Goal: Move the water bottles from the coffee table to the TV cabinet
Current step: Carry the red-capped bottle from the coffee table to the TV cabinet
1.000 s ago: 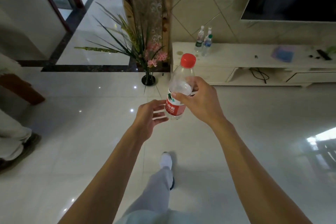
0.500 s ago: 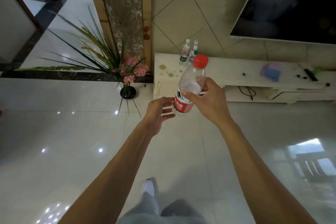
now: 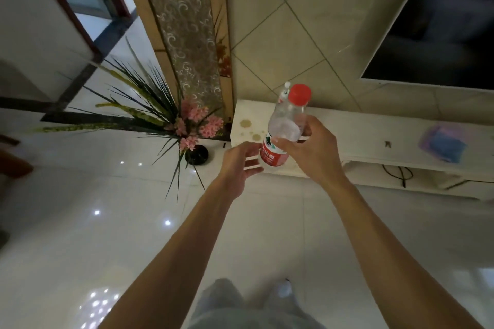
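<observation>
Clamped around the middle of a red-capped water bottle, the right hand carries it at frame centre, before the white TV cabinet.
Left hand hovers with fingers apart beside the red label, holding nothing. Clear, thin plastic likely dents if squeezed; it looks nearly empty, so light. Gripping the mid-body suits it.
</observation>
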Available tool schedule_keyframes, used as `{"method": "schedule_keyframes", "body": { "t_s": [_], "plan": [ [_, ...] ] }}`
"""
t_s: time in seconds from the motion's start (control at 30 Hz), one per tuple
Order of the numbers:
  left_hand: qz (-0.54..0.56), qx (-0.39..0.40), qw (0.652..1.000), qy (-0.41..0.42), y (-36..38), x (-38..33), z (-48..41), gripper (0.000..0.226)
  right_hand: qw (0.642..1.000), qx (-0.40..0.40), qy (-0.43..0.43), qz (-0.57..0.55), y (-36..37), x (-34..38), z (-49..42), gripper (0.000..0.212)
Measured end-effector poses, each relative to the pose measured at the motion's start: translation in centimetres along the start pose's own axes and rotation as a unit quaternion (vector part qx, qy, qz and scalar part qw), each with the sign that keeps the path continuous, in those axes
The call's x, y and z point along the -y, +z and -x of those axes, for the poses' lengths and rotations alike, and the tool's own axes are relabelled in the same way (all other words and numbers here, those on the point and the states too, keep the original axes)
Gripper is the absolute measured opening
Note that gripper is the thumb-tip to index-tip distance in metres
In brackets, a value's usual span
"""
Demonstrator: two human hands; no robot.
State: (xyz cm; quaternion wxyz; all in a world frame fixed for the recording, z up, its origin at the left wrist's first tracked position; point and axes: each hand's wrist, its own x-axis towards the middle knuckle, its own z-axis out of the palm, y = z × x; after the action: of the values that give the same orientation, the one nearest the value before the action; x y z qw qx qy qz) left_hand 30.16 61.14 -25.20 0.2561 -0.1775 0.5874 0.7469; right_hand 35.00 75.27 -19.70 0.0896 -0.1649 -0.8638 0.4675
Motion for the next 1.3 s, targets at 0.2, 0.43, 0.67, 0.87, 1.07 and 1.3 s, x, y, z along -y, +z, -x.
{"method": "schedule_keyframes", "body": {
  "t_s": [0.2,0.43,0.67,0.87,1.07,1.3],
  "plan": [
    [0.023,-0.027,0.999,0.006,3.8,-1.6,-4.2,0.015,0.999,0.031,-0.014,-0.017,-1.6,-1.4,-6.3,0.069],
    [0.027,-0.03,0.999,-0.003,4.9,-3.3,-12.4,0.02,0.999,0.042,-0.004,-0.018,0.6,-3.4,-14.5,0.069],
    [0.008,0.013,1.0,-0.024,5.2,-6.8,-25.5,0.019,0.999,0.003,0.034,-0.025,4.8,-5.2,-25.1,0.059],
    [-0.02,0.064,0.994,-0.088,4.7,-7.7,-34.7,0.026,0.993,-0.029,0.112,-0.033,8.7,-7.8,-31.5,0.063],
    [-0.021,0.049,0.99,-0.133,4.8,-6.3,-41.5,0.025,0.992,-0.045,0.121,-0.017,11.9,-11.5,-36.1,0.067],
    [-0.037,0.026,0.986,-0.161,6.3,-2.6,-50.0,0.028,0.984,-0.067,0.163,-0.017,15.9,-18.7,-41.1,0.072]
  ]
}}
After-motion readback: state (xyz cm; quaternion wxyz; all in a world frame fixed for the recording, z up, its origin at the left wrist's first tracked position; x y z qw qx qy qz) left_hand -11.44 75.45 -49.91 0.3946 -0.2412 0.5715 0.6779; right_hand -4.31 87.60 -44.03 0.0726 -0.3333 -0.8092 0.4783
